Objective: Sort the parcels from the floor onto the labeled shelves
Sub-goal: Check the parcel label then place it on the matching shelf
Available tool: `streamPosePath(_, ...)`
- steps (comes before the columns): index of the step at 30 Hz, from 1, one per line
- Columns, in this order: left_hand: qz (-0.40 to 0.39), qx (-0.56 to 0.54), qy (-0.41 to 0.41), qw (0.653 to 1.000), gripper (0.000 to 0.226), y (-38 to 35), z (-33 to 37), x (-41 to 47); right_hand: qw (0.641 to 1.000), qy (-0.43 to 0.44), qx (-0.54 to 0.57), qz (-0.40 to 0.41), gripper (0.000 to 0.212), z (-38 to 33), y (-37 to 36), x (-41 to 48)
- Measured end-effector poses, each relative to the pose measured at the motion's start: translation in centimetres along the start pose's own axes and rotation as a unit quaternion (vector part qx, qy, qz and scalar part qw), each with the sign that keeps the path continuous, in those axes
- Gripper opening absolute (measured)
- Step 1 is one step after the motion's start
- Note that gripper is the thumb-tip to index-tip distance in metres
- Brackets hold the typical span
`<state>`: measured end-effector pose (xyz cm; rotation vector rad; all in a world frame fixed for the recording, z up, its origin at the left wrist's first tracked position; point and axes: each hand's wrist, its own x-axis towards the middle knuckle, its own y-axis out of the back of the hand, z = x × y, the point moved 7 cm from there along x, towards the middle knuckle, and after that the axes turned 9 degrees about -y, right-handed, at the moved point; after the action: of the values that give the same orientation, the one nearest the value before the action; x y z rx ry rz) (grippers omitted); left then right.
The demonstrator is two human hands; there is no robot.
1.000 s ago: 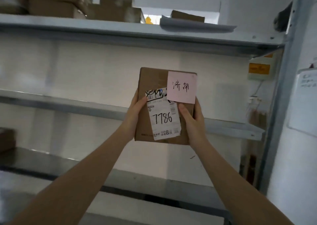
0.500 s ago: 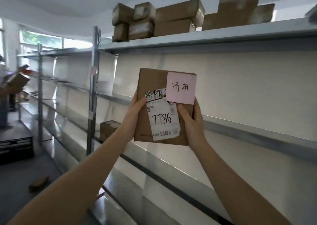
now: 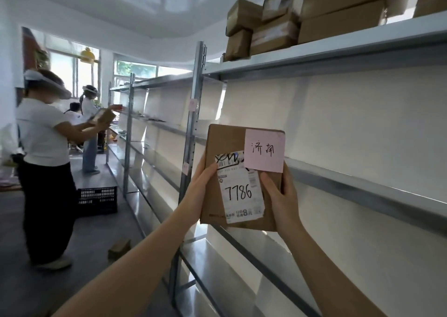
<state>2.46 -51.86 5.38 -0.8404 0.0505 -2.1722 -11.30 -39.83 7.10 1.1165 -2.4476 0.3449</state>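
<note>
Parcel: a flat brown cardboard parcel [image 3: 232, 152] is held upright in the air in front of the shelving, face toward the camera, resting on no shelf.
Markings: a pink sticky note [image 3: 264, 150] with handwritten characters sits at the top right corner; a white shipping label [image 3: 239, 191] reads 7786.
Left hand: the left hand [image 3: 202, 184] clamps the parcel's left edge, thumb on the front.
Right hand: the right hand [image 3: 281, 197] grips the lower right side, thumb on the face beside the label.
Shelving: the middle shelf [image 3: 362, 188] behind the parcel looks bare; the top shelf [image 3: 314, 53] carries stacked boxes [image 3: 278, 26].
Upright: small pink tags [image 3: 192, 103] on the metal post are too blurred to read.
Aisle: a small box [image 3: 119, 247] lies on the floor; another person [image 3: 46, 147] stands further along.
Risk: misreading the note against the tags would likely put the parcel on the wrong shelf; walking while reading it, the person could trip on the floor box.
</note>
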Motion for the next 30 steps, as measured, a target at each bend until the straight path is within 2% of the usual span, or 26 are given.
streamPosePath(3,0.009,0.002,0.004,1.0,0.049,2.3,-1.6,3.1,1.0,0.003,-0.005,-0.006,0.058,1.9,-2.1,3.7)
streamPosePath(10,0.021,0.008,-0.002,1.0,0.063,7.9,-4.1,13.7,0.999,0.01,0.023,-0.028,0.065,5.6,-8.0,14.4)
streamPosePath(16,0.026,0.013,-0.026,0.999,0.069,12.8,-5.9,22.3,0.998,0.016,0.045,-0.04,0.045,8.7,-13.1,22.9)
streamPosePath(19,0.022,0.017,-0.025,0.999,0.069,15.2,-7.3,25.6,0.999,0.016,0.04,-0.031,0.047,10.5,-15.2,25.9)
streamPosePath(25,-0.009,0.009,-0.012,1.0,0.048,19.8,-10.5,33.6,0.999,0.025,0.025,0.009,0.053,13.5,-19.1,31.8)
streamPosePath(30,-0.063,-0.015,0.001,0.998,0.066,23.1,-12.4,41.0,0.997,0.032,0.001,0.065,0.06,15.3,-22.5,37.5)
